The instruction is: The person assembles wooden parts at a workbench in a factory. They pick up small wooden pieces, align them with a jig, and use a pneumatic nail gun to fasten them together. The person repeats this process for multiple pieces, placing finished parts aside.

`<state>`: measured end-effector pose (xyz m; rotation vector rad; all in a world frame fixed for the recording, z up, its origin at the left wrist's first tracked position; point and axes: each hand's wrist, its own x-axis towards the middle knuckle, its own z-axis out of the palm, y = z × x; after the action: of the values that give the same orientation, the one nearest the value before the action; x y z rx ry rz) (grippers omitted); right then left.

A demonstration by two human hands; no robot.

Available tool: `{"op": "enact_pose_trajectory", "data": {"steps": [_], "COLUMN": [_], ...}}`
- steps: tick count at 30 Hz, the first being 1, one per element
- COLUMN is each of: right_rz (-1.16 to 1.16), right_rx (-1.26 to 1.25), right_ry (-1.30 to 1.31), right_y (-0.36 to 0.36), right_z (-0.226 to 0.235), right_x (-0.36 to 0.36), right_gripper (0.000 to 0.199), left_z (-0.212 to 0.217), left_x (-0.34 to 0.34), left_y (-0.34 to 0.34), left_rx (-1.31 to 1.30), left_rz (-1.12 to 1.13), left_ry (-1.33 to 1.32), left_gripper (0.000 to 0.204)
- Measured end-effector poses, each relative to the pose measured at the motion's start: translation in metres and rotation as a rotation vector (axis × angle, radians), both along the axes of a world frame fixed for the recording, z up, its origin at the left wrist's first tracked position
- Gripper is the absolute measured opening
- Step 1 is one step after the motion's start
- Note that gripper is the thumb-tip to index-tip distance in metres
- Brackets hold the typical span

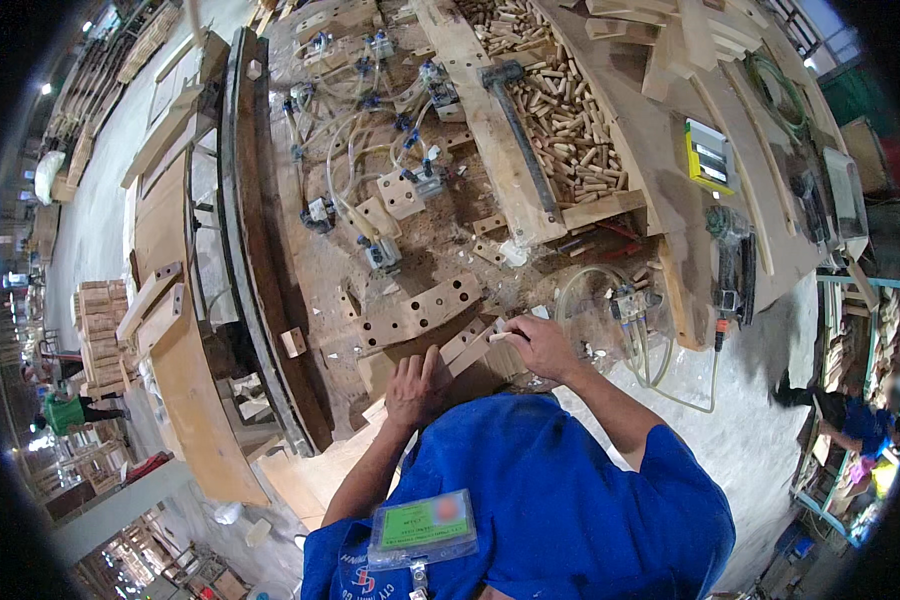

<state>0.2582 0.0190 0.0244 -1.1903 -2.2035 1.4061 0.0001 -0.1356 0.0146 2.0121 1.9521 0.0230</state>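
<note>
Overhead, the head view shows a dusty, sawdust-strewn workbench crowded with pale air hoses and small blue-capped valves. The left hand lies flat, fingers together, pressing on a narrow wooden strip that rests at the near edge of the bench, just in front of the person's blue shirt. The right hand is pinched shut on a small pale dowel, held right at the strip's upper end. Just beyond lies a drilled wooden plate. Farther back, a long-handled mallet rests on a plank beside a tray heaped with wooden dowels. A power tool sits at the right. Around the bench spreads a pale concrete floor, with stacked timber parts at the left.
</note>
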Motion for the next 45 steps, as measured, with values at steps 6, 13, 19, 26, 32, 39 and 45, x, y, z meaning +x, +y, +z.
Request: {"op": "enact_pose_trajectory", "data": {"steps": [6, 13, 19, 26, 32, 39, 45], "right_rz": [0.136, 0.3, 0.225, -0.414, -0.459, -0.191, -0.183], "right_rx": [0.073, 0.295, 0.095, 0.584, 0.475, 0.685, 0.574], "right_ry": [0.007, -0.077, -0.142, -0.594, -0.663, -0.643, -0.743], "right_y": [0.005, 0.006, 0.071, 0.297, 0.354, 0.334, 0.342], "right_z": [-0.009, -0.038, -0.003, 0.02, -0.002, 0.003, 0.013], "right_x": [-0.014, -0.022, -0.021, 0.004, 0.037, 0.03, -0.007], "right_gripper": [0.02, 0.021, 0.024, 0.026, 0.044, 0.034, 0.03], "left_z": [0.002, -0.001, 0.004, 0.017, 0.026, 0.037, 0.036], "left_x": [-0.001, 0.003, -0.001, -0.001, -0.007, 0.004, 0.004], "left_y": [-0.001, 0.0, 0.003, 0.008, 0.02, 0.01, -0.006], "left_rx": [0.077, 0.103, 0.042, 0.036, 0.094, -0.023, -0.077], "left_rz": [0.006, 0.028, 0.023, 0.016, -0.05, 0.039, 0.046], "left_ry": [-0.031, -0.004, -0.001, 0.055, -0.014, -0.07, 0.018], "left_gripper": [0.08, 0.075, 0.08, 0.072, 0.076, 0.072, 0.073]}}
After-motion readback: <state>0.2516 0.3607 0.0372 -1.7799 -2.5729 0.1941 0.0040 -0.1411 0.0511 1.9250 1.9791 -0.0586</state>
